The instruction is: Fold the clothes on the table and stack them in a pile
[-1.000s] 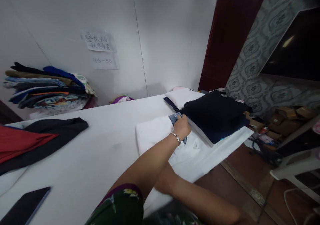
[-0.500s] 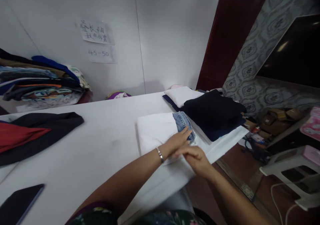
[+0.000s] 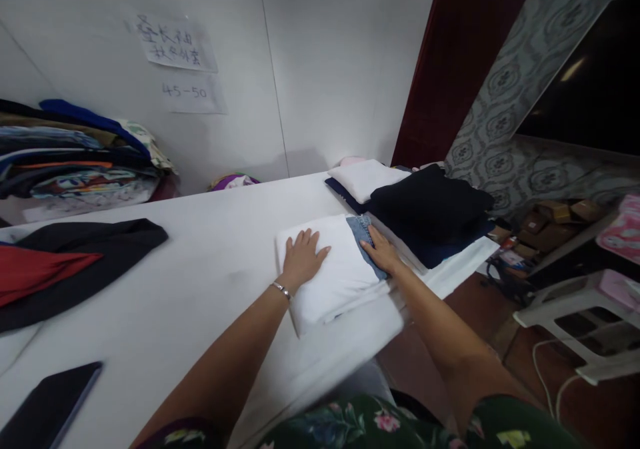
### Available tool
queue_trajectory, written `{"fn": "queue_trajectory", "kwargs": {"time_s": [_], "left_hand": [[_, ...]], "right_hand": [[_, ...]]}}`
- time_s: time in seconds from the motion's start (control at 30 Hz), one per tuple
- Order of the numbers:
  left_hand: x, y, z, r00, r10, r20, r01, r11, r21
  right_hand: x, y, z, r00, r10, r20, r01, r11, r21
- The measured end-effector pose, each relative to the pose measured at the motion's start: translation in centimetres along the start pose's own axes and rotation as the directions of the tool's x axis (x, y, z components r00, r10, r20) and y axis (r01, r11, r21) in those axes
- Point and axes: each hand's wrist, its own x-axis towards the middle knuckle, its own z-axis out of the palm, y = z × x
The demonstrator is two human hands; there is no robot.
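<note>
A folded white garment [image 3: 340, 282] with a blue denim band [image 3: 360, 230] along its right side lies on the white table [image 3: 215, 282]. My left hand [image 3: 303, 257] rests flat on the left part of the white cloth, fingers spread. At the right edge, my right hand [image 3: 381, 249] lies over the denim band with its fingers stretched out. Neither hand grips anything. The fold's lower layers show along its near edge.
Folded dark clothes [image 3: 433, 212] and a folded white piece [image 3: 367, 179] lie at the table's right end. On the left are a dark and red garment [image 3: 100, 252], a dark flat object [image 3: 50, 402] and a clothes stack [image 3: 85, 156]. A plastic stool [image 3: 580, 322] stands at right.
My left hand has moved left from the denim band onto the white cloth. My right hand has moved up and onto the denim edge. The hands were crossed close together before and are now apart.
</note>
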Motion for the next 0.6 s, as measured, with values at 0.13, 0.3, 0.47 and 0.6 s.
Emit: {"fn": "queue_trajectory", "kwargs": {"time_s": [0.13, 0.3, 0.47, 0.6], "left_hand": [[-0.3, 0.2, 0.9, 0.999, 0.028, -0.021, -0.027, 0.999, 0.02], [0.2, -0.6, 0.4, 1.0, 0.008, 0.004, -0.008, 0.997, -0.073], [-1.4, -0.9, -0.9, 0.998, -0.041, -0.051, 0.024, 0.957, -0.289], [-6.4, 0.1, -1.2, 0.976, 0.166, -0.139, -0.201, 0.935, -0.291]], "right_hand": [[-0.2, 3.3, -0.1, 0.998, -0.061, -0.027, 0.066, 0.967, 0.247], [-1.0, 5.0, -0.8, 0.992, 0.083, -0.093, -0.027, 0.868, 0.495], [-4.6, 6.1, -0.7, 0.94, 0.226, -0.256, -0.045, 0.825, 0.564], [-7.9, 5.7, -0.3, 0.933, 0.153, -0.325, 0.005, 0.899, 0.438]]}}
